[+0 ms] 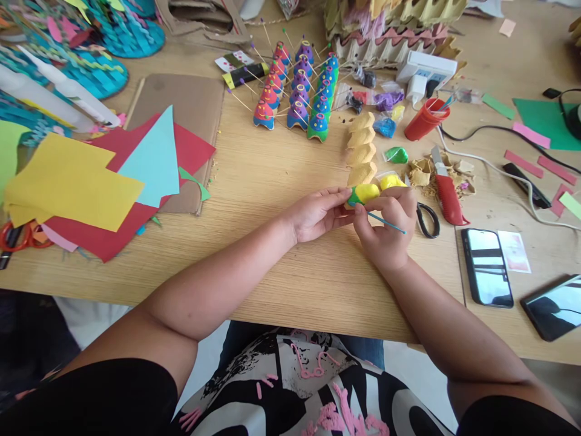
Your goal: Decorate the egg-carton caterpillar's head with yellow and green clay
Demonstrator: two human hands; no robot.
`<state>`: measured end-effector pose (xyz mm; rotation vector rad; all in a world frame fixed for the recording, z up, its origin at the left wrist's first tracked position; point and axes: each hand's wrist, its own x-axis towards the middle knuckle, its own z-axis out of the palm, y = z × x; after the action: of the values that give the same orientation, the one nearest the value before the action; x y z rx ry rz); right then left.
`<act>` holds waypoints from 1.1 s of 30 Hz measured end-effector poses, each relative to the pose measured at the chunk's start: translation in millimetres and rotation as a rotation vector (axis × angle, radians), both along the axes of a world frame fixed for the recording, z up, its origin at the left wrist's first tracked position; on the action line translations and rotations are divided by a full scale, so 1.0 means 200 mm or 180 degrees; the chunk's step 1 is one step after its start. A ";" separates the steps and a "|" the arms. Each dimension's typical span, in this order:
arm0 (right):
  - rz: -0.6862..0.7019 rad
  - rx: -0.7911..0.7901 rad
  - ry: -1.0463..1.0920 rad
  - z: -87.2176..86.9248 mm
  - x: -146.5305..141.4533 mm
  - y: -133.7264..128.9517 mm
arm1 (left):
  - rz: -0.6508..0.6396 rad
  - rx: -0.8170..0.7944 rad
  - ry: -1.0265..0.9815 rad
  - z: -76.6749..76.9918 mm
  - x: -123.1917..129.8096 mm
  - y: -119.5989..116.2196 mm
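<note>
My left hand [318, 215] is closed around the left end of a small piece covered in green and yellow clay [367, 193]. My right hand [388, 230] pinches a thin blue stick [387, 223] and meets the piece from the right. The stick's far tip is hidden by my fingers. Just beyond lies a bare egg-carton strip [362, 148], its near end close to the piece. Yellow clay in a clear wrapper [392, 180] sits behind my right hand, and black-handled scissors [428, 220] lie to its right.
Three rows of painted egg-carton caterpillars [298, 91] with pin-like feelers stand at the back. A red cup [425, 120], a red-handled knife [448, 191] and two phones [489, 266] are on the right. Coloured paper [75, 178] and cardboard [181, 109] lie left.
</note>
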<state>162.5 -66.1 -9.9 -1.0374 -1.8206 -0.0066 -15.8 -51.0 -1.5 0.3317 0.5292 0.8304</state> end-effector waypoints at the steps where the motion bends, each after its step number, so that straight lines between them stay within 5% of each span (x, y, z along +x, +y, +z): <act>1: 0.0016 -0.0012 0.0012 0.00 0.00 0.00 | 0.0009 -0.0008 -0.0007 0.00 0.00 0.00; 33: -0.0108 0.0095 0.0056 0.00 -0.01 0.00 | -0.0101 -0.0206 0.0084 0.04 -0.01 0.01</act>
<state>160.2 -65.3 -10.7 -1.0442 -1.7818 -0.0449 -17.1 -49.5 6.2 0.2912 0.5731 0.7774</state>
